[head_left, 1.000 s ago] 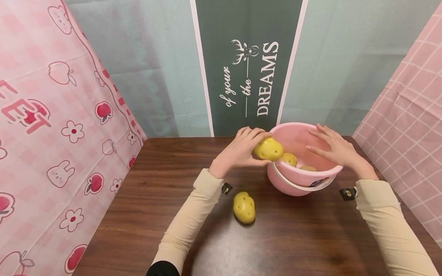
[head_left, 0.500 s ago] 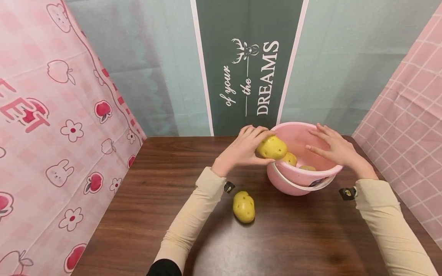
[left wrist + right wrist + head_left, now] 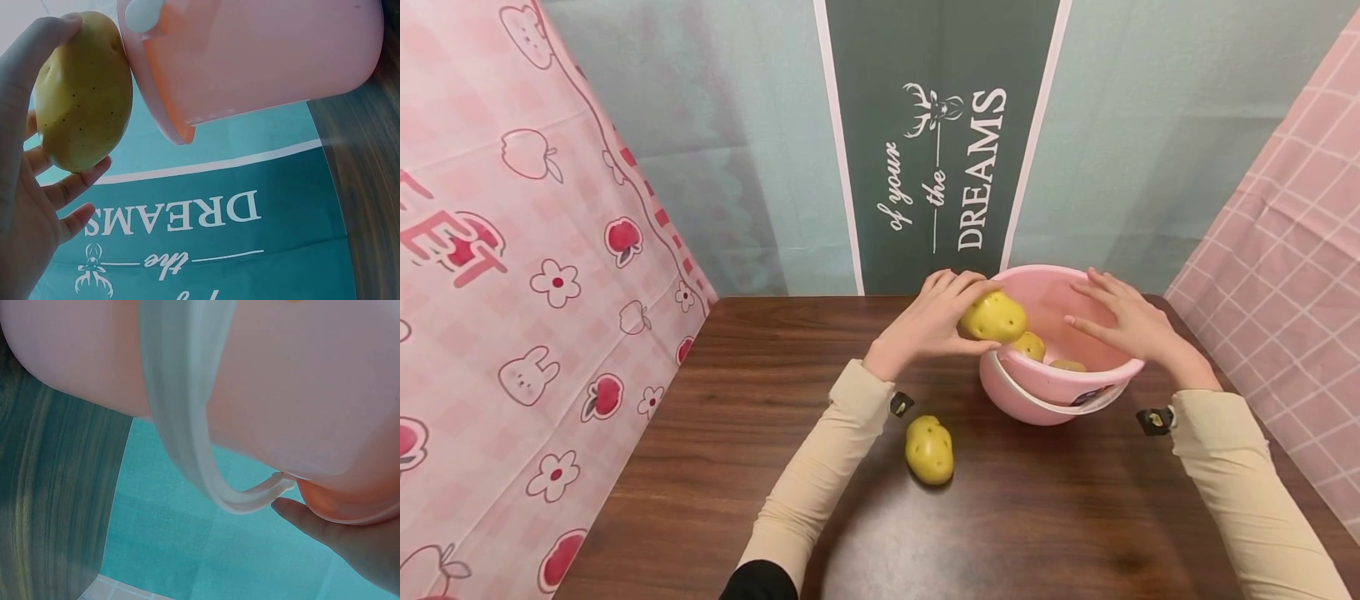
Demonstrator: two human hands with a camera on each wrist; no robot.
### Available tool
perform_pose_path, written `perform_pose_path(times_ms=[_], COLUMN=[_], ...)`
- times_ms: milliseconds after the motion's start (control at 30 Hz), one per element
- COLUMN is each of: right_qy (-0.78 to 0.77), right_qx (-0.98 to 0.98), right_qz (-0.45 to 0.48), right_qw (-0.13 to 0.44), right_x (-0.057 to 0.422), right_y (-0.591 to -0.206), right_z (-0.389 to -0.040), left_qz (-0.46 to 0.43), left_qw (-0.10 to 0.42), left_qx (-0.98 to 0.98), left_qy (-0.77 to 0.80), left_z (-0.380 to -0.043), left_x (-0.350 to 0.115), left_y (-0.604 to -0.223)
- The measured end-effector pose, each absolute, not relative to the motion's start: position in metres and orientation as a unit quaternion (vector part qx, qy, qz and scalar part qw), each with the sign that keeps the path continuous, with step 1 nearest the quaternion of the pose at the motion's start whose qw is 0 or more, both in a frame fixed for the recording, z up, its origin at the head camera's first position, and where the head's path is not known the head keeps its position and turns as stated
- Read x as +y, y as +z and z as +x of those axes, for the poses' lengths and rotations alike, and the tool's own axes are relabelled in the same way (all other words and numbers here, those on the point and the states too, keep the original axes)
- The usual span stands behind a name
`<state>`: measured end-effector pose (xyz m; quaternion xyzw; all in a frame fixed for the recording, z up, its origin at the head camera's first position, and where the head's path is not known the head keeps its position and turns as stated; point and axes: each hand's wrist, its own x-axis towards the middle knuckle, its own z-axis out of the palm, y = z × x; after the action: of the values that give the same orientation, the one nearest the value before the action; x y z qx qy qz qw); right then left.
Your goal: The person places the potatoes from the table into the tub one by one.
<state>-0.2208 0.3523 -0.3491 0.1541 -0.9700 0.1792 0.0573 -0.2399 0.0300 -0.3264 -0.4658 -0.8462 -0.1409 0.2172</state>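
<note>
My left hand (image 3: pixel 931 321) holds a yellow potato (image 3: pixel 995 317) at the near left rim of a pink bucket (image 3: pixel 1037 398), thumb on one side and fingers on the other. In the left wrist view the potato (image 3: pixel 84 94) sits right beside the bucket's rim. My right hand (image 3: pixel 1131 321) holds the bucket's right rim, with some fingers reaching over the inside; in the right wrist view one digit (image 3: pixel 306 519) lies outside below the rim. Inside the bucket lie another potato (image 3: pixel 1030 345) and part of a further one (image 3: pixel 1067 365). A loose potato (image 3: pixel 929 451) rests on the table.
The bucket's white handle (image 3: pixel 1026 392) hangs down across its front. The dark wooden table (image 3: pixel 737 400) ends at a green and teal hanging cloth (image 3: pixel 940 50). Pink patterned cloths stand at the left (image 3: pixel 497 250) and right (image 3: pixel 1292 233).
My left hand has moved slightly right and up with its potato, further over the bucket's rim. The right hand, the bucket and the loose potato stay put.
</note>
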Motion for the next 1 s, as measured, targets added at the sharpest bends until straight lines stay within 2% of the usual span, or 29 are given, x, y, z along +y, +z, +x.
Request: perform_pose_path(times_ms=[1000], right_qy=[0.178], right_qx=[-0.971], right_qz=[0.151], right_qw=[0.056], right_x=[0.355], right_y=[-0.351], right_z=[-0.222], left_qz=[-0.475], left_qw=[0.217], left_qx=[-0.844], left_qy=[-0.123], left_z=[-0.245], left_x=[0.048], left_y=[-0.323])
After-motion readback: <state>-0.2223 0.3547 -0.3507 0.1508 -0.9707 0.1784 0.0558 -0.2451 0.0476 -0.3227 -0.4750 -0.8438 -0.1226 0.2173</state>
